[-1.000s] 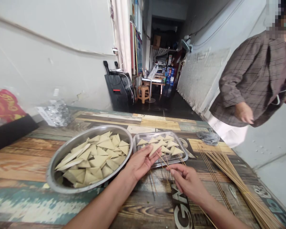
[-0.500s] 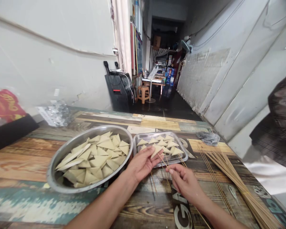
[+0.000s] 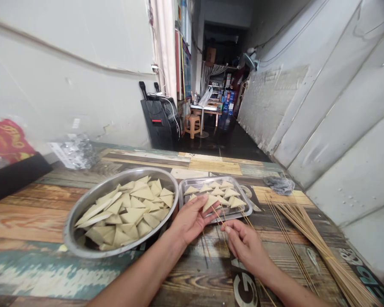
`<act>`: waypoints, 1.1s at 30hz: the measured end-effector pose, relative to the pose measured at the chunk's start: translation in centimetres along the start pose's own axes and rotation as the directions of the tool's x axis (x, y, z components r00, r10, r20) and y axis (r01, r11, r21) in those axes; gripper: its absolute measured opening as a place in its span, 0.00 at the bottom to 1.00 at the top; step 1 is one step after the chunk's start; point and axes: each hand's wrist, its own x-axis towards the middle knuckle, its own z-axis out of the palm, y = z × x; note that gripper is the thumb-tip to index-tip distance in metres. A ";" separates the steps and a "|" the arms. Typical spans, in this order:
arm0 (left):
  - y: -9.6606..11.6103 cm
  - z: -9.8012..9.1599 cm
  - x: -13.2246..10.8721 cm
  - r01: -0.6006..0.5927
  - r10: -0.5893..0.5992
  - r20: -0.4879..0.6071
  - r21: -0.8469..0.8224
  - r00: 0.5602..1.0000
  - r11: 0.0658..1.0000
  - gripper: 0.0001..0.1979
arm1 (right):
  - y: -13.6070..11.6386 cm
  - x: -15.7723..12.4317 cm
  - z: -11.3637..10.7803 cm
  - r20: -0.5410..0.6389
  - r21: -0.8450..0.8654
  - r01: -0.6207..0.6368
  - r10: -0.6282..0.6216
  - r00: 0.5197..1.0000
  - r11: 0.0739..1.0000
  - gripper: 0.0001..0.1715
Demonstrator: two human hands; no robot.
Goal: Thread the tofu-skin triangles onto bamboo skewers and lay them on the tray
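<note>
My left hand (image 3: 188, 219) pinches a pale triangular tofu piece (image 3: 210, 202) at the near edge of a small steel tray (image 3: 247, 200) that holds several skewered triangles. My right hand (image 3: 245, 243) is closed on a thin bamboo skewer (image 3: 218, 215) whose tip runs up into that triangle. A large round steel basin (image 3: 80, 209) full of the same pale triangles stands just left of my left hand.
A loose heap of bamboo skewers (image 3: 320, 245) lies at the right of the patterned wooden table (image 3: 25, 217). A grey rag (image 3: 280, 184) sits beyond it, a crumpled plastic bag (image 3: 73, 151) and a red-and-black box (image 3: 9, 162) at the far left. A corridor with a stool lies behind.
The person in the plaid shirt at the right has walked out of view. My right hand has slid slightly left, pushing the skewer toward the triangle held by my left hand.
</note>
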 end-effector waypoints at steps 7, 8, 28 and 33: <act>-0.5 0.1 -0.4 -0.021 0.021 0.022 -0.021 1.000 1.000 0.05 | 0.7 -0.2 0.1 -0.032 -0.112 0.071 -0.075 0.997 0.991 0.16; -0.5 0.1 -0.4 -0.023 0.023 0.019 -0.019 1.000 1.000 0.05 | 0.8 -0.2 0.1 -0.039 -0.120 0.073 -0.079 0.996 0.990 0.16; -0.6 0.6 -0.8 -0.054 0.049 0.112 0.037 0.993 0.998 0.05 | 0.3 -0.1 -0.1 -0.049 -0.083 0.082 -0.086 0.995 0.993 0.16; -0.6 0.8 -0.8 -0.084 0.080 0.065 0.068 0.995 0.994 0.05 | 0.8 -0.1 -0.2 -0.056 -0.084 0.100 -0.105 0.993 0.991 0.18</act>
